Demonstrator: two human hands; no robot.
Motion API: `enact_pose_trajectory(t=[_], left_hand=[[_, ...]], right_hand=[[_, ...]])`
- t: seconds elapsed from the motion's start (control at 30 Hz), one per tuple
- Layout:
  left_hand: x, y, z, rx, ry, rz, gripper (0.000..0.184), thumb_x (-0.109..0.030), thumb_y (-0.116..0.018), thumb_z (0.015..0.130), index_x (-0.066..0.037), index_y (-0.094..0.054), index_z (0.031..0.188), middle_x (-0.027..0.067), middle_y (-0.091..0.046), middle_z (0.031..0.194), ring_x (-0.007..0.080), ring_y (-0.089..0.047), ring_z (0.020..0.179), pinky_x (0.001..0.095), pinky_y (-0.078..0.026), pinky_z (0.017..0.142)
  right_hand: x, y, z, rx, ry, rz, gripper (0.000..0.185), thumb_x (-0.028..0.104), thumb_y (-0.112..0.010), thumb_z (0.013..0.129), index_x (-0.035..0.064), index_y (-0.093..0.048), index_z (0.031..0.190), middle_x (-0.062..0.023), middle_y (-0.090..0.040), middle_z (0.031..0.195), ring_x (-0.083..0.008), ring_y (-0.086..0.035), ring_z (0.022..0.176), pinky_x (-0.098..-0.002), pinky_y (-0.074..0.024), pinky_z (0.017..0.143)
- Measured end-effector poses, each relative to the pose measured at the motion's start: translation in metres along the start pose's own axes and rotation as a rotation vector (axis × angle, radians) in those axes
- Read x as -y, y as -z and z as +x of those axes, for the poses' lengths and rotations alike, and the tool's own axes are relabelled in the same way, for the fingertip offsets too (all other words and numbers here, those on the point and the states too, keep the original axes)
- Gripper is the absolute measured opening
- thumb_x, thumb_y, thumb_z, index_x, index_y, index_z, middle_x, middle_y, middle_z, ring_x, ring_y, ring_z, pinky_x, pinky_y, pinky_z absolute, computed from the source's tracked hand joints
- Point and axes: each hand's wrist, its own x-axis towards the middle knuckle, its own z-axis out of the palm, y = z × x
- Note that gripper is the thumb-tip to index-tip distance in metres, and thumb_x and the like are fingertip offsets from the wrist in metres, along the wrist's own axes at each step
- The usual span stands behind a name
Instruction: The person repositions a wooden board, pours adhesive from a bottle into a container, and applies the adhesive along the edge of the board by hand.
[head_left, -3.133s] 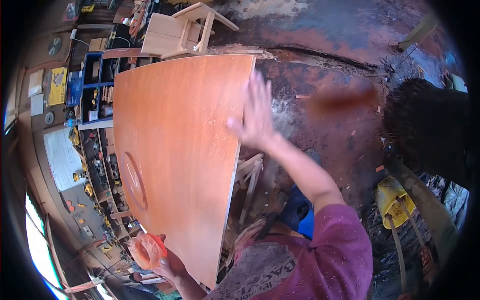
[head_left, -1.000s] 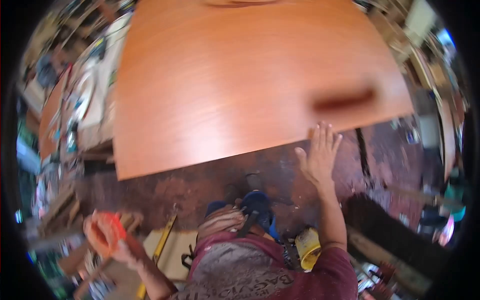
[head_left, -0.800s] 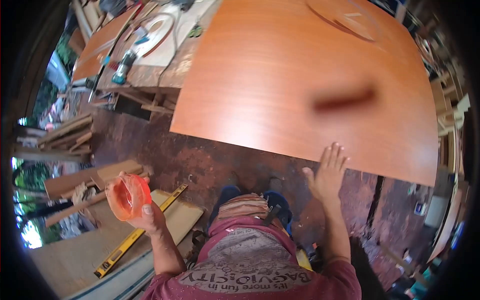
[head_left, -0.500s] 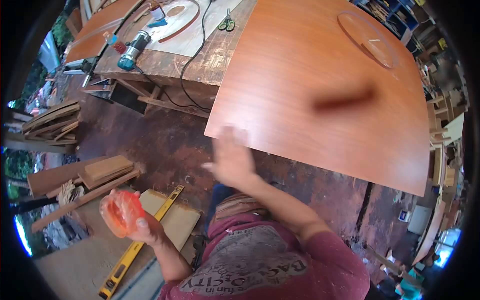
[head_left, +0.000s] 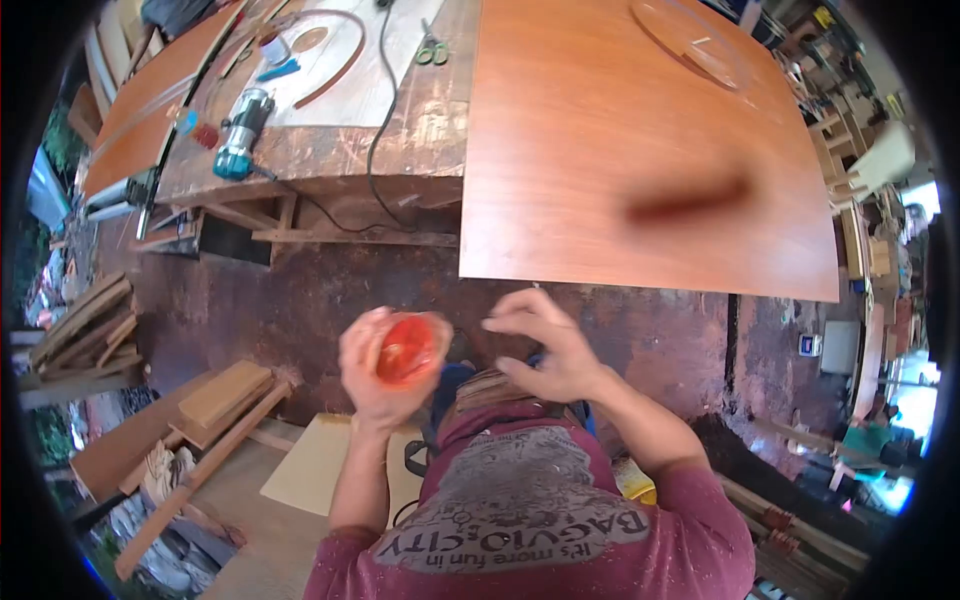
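Holding the red-orange container (head_left: 408,352): left hand (head_left: 372,378), fingers wrapped round its side, mouth facing up toward the camera. Container's in the air over the floor (head_left: 300,305), in front of the body, left of centre. It's translucent and a bit blurred, so can't tell what, if anything, is in it.

Right hand (head_left: 548,345) is bare, fingers half curled, thumb held off from them, gap between facing the container. The two hands are apart. Right fingertips sit just below the near edge of the big wood-grain panel (head_left: 570,180) as seen from above.

Panel runs away from the person, front right. Oval ring (head_left: 690,45) lies near its far end. Dark brown blur covers a patch of the panel.

Left of panel: workbench (head_left: 330,155), worn top. On it a power tool (head_left: 242,135) with a teal end, green-handled scissors (head_left: 432,50), and a white sheet (head_left: 345,95) with a curved strip (head_left: 335,88) on it. Black cord (head_left: 377,150) hangs over the bench front.

Lower left: loose boards (head_left: 225,395) stacked at angles, pale sheet (head_left: 308,465) near the left forearm. Yellow bucket (head_left: 637,485) partly shows beside the right sleeve (head_left: 690,520).
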Motion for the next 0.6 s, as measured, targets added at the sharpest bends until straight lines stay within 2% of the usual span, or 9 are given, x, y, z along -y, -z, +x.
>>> enact_pose_trajectory(t=[0.03, 0.13, 0.17, 0.27, 0.43, 0.6], left_hand=[[-0.001, -0.013, 0.011, 0.044, -0.043, -0.048, 0.097, -0.01, -0.097, 0.063, -0.005, -0.043, 0.142, 0.0208, -0.057, 0.137, 0.0342, -0.063, 0.122, 0.0421, -0.056, 0.101], [-0.021, -0.058, 0.04, 0.2, -0.197, -0.207, 0.095, -0.009, -0.098, 0.064, -0.006, -0.043, 0.141, 0.0234, -0.061, 0.132, 0.0372, -0.067, 0.117, 0.0426, -0.06, 0.096], [-0.034, -0.07, 0.051, 0.247, -0.255, -0.238, 0.094, -0.009, -0.098, 0.064, -0.006, -0.043, 0.141, 0.024, -0.062, 0.131, 0.0381, -0.068, 0.116, 0.0428, -0.06, 0.094], [-0.065, -0.118, 0.066, 0.356, -0.412, -0.323, 0.094, -0.01, -0.098, 0.065, -0.005, -0.043, 0.141, 0.0245, -0.063, 0.129, 0.0386, -0.068, 0.116, 0.0431, -0.061, 0.093], [-0.14, -0.195, 0.056, 0.531, -0.556, -0.427, 0.093, -0.012, -0.099, 0.066, -0.004, -0.045, 0.141, 0.0239, -0.064, 0.129, 0.0379, -0.068, 0.116, 0.0429, -0.06, 0.093], [-0.208, -0.282, 0.026, 0.579, -0.489, -0.488, 0.092, -0.013, -0.1, 0.065, -0.003, -0.046, 0.14, 0.0229, -0.063, 0.13, 0.0364, -0.066, 0.118, 0.0425, -0.058, 0.098]], right_hand=[[0.015, 0.018, -0.012, -0.036, 0.009, -0.044, 0.055, 0.004, -0.078, 0.077, 0.0147, -0.07, 0.131, -0.0178, -0.055, 0.129, -0.032, -0.058, 0.12, -0.041, -0.052, 0.099], [0.055, 0.055, -0.042, -0.078, 0.028, -0.38, 0.058, 0.006, -0.078, 0.075, 0.0174, -0.07, 0.131, -0.0195, -0.052, 0.134, -0.0378, -0.056, 0.122, -0.0457, -0.0529, 0.098], [0.063, 0.063, -0.051, -0.054, -0.025, -0.498, 0.058, 0.007, -0.077, 0.073, 0.0182, -0.07, 0.129, -0.0222, -0.049, 0.14, -0.0435, -0.053, 0.124, -0.0507, -0.0524, 0.098], [0.063, 0.083, -0.081, -0.148, -0.073, -0.752, 0.055, 0.009, -0.077, 0.073, 0.0173, -0.07, 0.127, -0.024, -0.048, 0.143, -0.0451, -0.051, 0.127, -0.0533, -0.0507, 0.1], [0.06, 0.129, -0.162, -0.269, -0.089, -0.85, 0.048, 0.011, -0.074, 0.072, 0.0054, -0.072, 0.121, -0.0245, -0.049, 0.142, -0.044, -0.048, 0.131, -0.0532, -0.0467, 0.107], [0.048, 0.191, -0.25, -0.346, -0.165, -0.792, 0.046, 0.013, -0.079, 0.071, 0.0065, -0.071, 0.116, -0.0239, -0.047, 0.144, -0.0444, -0.045, 0.133, -0.054, -0.0447, 0.11]])
